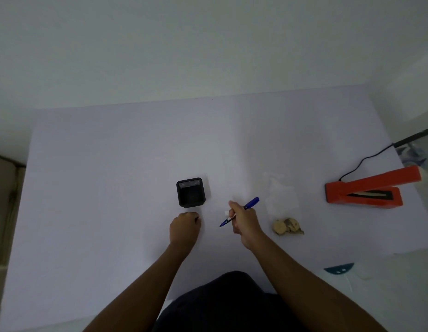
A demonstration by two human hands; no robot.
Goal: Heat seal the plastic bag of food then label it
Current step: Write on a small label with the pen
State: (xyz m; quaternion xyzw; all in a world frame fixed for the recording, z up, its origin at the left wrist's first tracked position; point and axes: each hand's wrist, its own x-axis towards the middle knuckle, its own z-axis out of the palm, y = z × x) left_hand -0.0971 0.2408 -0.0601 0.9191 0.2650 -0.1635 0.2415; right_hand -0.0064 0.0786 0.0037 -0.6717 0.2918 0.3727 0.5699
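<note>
A white table (112, 188) is seen carrying 1 black square holder (191, 192), 1 clear plastic bag (281, 200) with food (287, 226) at its near end, and 1 orange heat sealer (366, 191), its lid raised, at the right.

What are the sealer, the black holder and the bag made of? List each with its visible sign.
Heat sealer: orange, matte, moulded-looking body, probably plastic.
Black holder: dull, rigid walls with rounded corners, likely plastic.
Plastic bag: thin clear film; the white table shows through, food at its near end.
</note>
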